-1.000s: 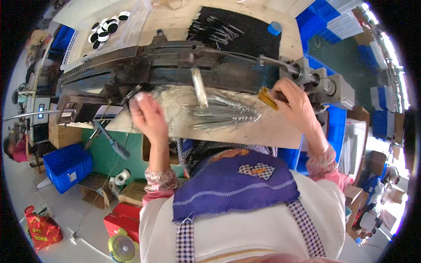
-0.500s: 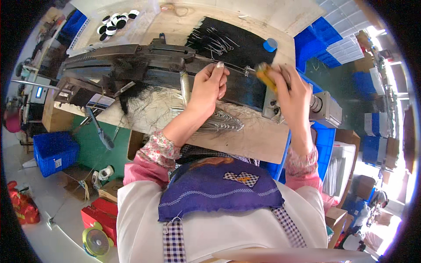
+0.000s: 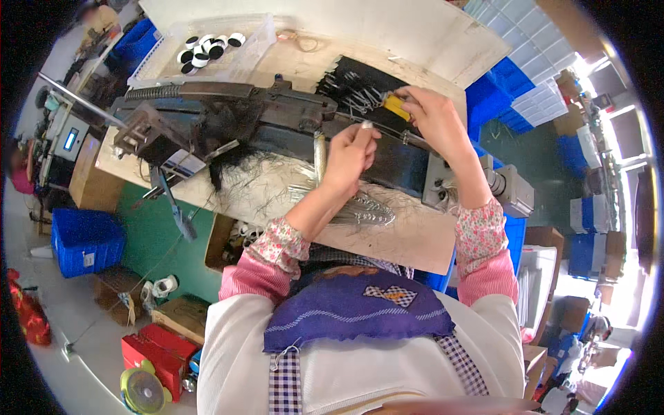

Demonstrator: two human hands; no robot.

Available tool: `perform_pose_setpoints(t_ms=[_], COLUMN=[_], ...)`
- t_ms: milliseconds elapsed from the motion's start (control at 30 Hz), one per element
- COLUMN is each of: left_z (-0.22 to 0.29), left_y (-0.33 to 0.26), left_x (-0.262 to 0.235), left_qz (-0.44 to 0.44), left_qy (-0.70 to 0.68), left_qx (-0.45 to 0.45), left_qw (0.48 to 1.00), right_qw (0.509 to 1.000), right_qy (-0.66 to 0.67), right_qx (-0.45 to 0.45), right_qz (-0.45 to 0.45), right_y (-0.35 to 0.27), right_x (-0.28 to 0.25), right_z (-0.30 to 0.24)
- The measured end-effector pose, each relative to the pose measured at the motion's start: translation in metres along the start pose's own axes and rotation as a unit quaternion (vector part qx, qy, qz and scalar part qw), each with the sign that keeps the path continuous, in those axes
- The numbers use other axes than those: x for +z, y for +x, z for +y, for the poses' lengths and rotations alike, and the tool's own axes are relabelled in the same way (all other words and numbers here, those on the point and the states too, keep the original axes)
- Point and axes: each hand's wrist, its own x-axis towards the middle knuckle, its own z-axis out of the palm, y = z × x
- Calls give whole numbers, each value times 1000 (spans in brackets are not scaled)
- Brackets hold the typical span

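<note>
My left hand (image 3: 349,158) is closed in front of the long dark metal machine (image 3: 277,124), thumb tip wrapped in white; what its fingers pinch, if anything, is too small to make out. It is beside a silver-wrapped lever (image 3: 319,155). My right hand (image 3: 437,117) grips a yellow-handled tool (image 3: 396,106), its working end hard to see, over the right side of a black cloth (image 3: 342,71). Thin metal pieces with looped ends (image 3: 360,95) lie on that cloth, close to the tool. A bundle of bent silver wires (image 3: 373,209) rests on the table below my left hand.
A clear plastic tray (image 3: 259,45) with black-and-white round pieces (image 3: 200,54) stands at the back left. Dark loose fibres (image 3: 256,162) litter the wooden tabletop (image 3: 422,235). A metal motor-like block (image 3: 512,190) sits at the right end; blue bins (image 3: 494,83) stand beyond.
My right hand has moved away from me and left with the yellow-handled tool, from the machine's rail to the metal pieces on the cloth. My left hand stays closed near the rail. The view has shifted.
</note>
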Motion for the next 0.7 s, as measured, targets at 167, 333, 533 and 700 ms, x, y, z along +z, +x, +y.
perform_pose_setpoints(t_ms=[167, 333, 533, 700], left_z=[3, 5, 5, -1], left_y=[2, -5, -3, -2], left_x=[-2, 4, -7, 10], left_qz=[16, 56, 33, -69], left_qy=[-41, -70, -3, -88], left_qx=[-7, -4, 9, -10], left_qw=[999, 996, 999, 994], right_qw=[989, 953, 917, 883], right_qy=[2, 198, 296, 328], right_qx=[-81, 89, 123, 143], right_qz=[-120, -209, -239, -302], right_y=[12, 9, 16, 28], right_x=[27, 23, 14, 11], right_z=[0, -9, -1, -2])
